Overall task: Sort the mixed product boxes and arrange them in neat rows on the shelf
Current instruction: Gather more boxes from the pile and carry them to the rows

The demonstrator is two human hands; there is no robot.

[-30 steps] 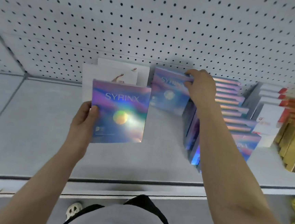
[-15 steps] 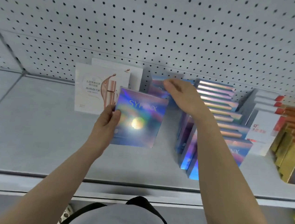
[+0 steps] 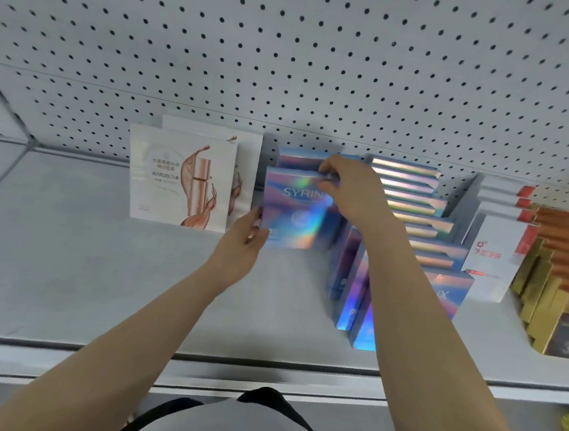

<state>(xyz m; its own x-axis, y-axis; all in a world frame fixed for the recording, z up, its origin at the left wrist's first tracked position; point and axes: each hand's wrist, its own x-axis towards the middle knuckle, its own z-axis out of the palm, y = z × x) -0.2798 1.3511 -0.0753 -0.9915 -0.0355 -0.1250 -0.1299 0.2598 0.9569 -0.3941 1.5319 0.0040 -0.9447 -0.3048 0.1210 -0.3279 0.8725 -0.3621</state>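
The grey shelf (image 3: 65,265) runs wide under a pegboard back wall (image 3: 291,44). To the right stands a long row of holographic boxes (image 3: 412,199), then white-and-red boxes (image 3: 493,247) and gold ones (image 3: 544,300). On the left lean two white MARUBI boxes (image 3: 179,178). Between them stands one holographic SYRINX box (image 3: 293,212), upright in front of another like it — the left hand (image 3: 245,236) grips its lower left edge, and the right hand (image 3: 350,190) pinches its top right corner.
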